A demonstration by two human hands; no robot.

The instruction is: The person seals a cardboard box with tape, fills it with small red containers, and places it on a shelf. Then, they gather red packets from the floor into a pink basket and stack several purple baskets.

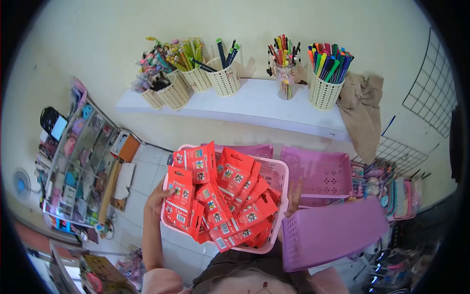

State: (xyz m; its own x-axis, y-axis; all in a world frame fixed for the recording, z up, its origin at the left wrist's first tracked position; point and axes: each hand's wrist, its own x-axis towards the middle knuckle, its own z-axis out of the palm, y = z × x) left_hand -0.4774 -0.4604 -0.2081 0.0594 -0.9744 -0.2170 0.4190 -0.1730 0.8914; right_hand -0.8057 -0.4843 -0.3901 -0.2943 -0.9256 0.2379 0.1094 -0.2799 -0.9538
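Observation:
A pink plastic basket (280, 176) sits in front of my body, heaped with red hang-tab packets (215, 206) that carry small pictures and barcodes. My left hand (159, 197) grips the basket's left side, with the thumb over the rim close to the packets. By the right wall of the basket, my right hand (293, 198) has its fingers stretched upward and slightly apart. A tilted purple basket (335, 232) lies right beside that hand and hides most of the right forearm.
More purple baskets (318, 171) stand below the white wall shelf (259, 105). On the shelf are cream pen holders (224, 81), a clear cup (286, 83) of pens and a brown cloth (361, 103). A display rack (78, 166) stands left; wire grids (431, 83) hang right.

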